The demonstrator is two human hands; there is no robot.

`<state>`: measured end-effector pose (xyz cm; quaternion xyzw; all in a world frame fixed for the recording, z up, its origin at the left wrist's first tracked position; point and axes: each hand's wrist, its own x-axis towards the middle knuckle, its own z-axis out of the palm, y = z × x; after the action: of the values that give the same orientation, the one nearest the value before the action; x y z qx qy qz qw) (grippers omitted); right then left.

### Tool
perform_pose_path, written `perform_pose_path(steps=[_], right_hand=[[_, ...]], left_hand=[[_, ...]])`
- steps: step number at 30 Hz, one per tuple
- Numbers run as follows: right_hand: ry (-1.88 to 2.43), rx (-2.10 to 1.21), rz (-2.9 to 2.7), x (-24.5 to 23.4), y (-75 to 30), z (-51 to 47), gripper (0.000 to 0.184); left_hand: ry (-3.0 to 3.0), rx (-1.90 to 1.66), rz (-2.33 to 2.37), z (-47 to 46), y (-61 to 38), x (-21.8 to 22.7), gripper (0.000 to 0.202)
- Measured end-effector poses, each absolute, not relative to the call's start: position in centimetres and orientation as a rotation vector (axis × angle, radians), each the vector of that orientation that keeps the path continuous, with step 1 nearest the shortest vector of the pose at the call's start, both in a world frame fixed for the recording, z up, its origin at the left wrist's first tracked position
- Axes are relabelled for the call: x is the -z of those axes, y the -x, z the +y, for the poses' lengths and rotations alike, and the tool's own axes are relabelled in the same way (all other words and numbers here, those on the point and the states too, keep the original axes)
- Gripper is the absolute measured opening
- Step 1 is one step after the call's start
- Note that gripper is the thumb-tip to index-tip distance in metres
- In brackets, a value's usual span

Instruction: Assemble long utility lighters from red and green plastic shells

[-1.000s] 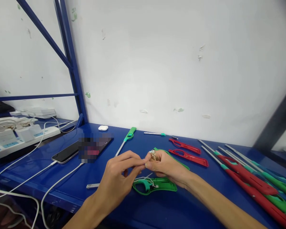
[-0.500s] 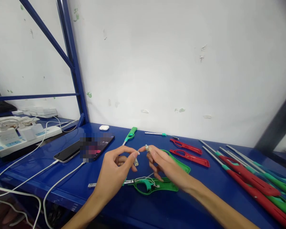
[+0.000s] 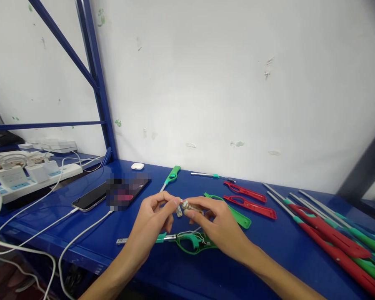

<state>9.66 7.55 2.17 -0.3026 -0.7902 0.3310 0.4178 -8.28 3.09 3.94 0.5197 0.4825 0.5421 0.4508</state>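
My left hand is closed in a pinch, its fingertips meeting those of the right. A small pale part shows below its fingers; its kind is unclear. My right hand grips a small clear lighter part with a whitish valve-like end, pointing left at the left fingertips. Under both hands lies an opened green lighter with a metal tube and loose white wires, partly hidden by the right hand. Behind the right hand is a green lighter shell half.
Red shell halves lie right of centre. Several long-necked lighters spread along the right side. At the back are a green lighter and a metal tube. Phones, charging cables and a power strip occupy the left.
My right hand has turned and lowered, bringing the clear lighter part against the left fingertips. Its thumb and forefinger now hold the part sideways. My left hand stays nearly in place.
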Motion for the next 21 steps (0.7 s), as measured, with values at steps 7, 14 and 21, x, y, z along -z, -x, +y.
perform_pose_path(steps=[7, 14, 21], right_hand=[[0.730, -0.640, -2.026, -2.2, -9.9, 7.7, 0.026], [0.567, -0.402, -2.043, -1.2, -10.1, 8.1, 0.028], [0.513, -0.220, -2.089, -0.4, -10.5, 7.8, 0.035]], left_hand=[[-1.364, -1.345, 1.194, 3.1, 8.5, -3.7, 0.038], [-1.400, -1.317, 1.130, 2.9, 8.5, -3.7, 0.038], [-1.411, -1.284, 0.985, 2.5, 8.4, -3.2, 0.037]])
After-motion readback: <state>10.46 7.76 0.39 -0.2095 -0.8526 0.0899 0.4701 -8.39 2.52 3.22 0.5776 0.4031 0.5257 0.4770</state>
